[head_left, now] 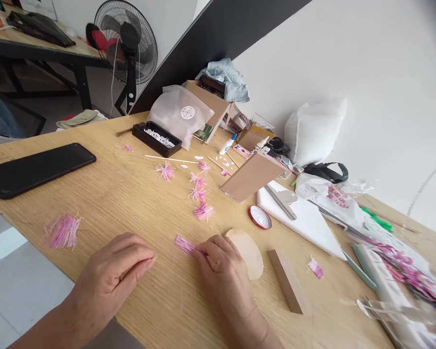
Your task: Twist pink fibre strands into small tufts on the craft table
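Observation:
My right hand [223,264] pinches one end of a small bundle of pink and white threads [184,245] just above the wooden table. A little to the left, my left hand [114,271] is closed with thumb and fingertips pressed together; whatever is between them, if anything, is too small to make out. Near the table's left edge lies a fuller pink thread bundle [64,231]. Beyond my hands, several fluffy pink tufts stand in a row, the nearest tuft [203,211] just above my right hand. A pale round disc [246,253] lies partly behind that hand.
A wooden block [285,282], a red-rimmed lid [260,217] and a brown board [253,177] are to the right. A phone [39,169] lies at left. Farther back are a black tray [157,139] and a glue bottle [227,144]. Scissors and thread strips clutter the right edge.

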A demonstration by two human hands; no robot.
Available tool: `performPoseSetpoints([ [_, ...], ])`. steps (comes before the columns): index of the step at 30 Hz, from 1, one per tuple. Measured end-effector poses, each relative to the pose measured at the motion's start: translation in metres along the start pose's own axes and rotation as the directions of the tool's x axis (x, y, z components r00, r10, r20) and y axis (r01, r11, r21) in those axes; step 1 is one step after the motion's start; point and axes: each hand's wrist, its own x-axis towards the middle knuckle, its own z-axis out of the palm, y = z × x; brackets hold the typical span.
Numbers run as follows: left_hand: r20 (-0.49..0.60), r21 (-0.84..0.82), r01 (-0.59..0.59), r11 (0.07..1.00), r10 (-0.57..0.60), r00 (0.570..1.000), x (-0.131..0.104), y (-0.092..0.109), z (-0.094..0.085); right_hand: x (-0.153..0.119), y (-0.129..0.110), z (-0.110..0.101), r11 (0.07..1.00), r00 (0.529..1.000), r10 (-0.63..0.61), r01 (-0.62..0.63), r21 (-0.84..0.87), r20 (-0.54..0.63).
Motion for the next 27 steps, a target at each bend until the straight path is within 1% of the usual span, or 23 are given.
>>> performPoseSetpoints([
  [11,-0.013,0.012,0.004,1.000,-0.004,1.000,0.002,0.001,-0.001,-0.001,0.000,-0.001,1.000,1.000,0.000,0.000,0.002,-0.009],
  [15,-0.030,0.005,0.021,1.000,-0.021,0.999,0.002,0.000,-0.001,-0.002,-0.003,-0.008,1.000,1.000,0.019,-0.020,0.017,0.010],
  [17,-0.060,-0.008,0.076,0.997,-0.076,0.995,0.000,-0.001,-0.001,-0.005,-0.003,-0.016,0.998,0.999,0.043,-0.043,0.054,-0.003],
  [19,-0.076,-0.065,0.191,0.979,-0.195,0.978,-0.002,-0.001,-0.002,-0.008,-0.001,-0.023,0.992,0.996,0.087,-0.085,0.092,-0.025],
  [21,-0.026,-0.184,0.330,0.926,-0.340,0.940,-0.003,0.001,-0.003,-0.013,0.002,-0.027,0.985,0.991,0.133,-0.130,0.113,-0.021],
  [23,0.066,-0.295,0.433,0.852,-0.434,0.899,0.000,0.004,-0.002,-0.016,0.004,-0.028,0.980,0.987,0.161,-0.162,0.116,0.020],
  [25,0.129,-0.344,0.475,0.810,-0.461,0.878,0.005,0.006,0.000,-0.019,0.005,-0.027,0.980,0.983,0.169,-0.175,0.098,0.070],
  [27,0.154,-0.370,0.480,0.796,-0.457,0.876,0.012,0.006,0.004,-0.021,0.003,-0.026,0.985,0.983,0.152,-0.159,0.064,0.104],
])
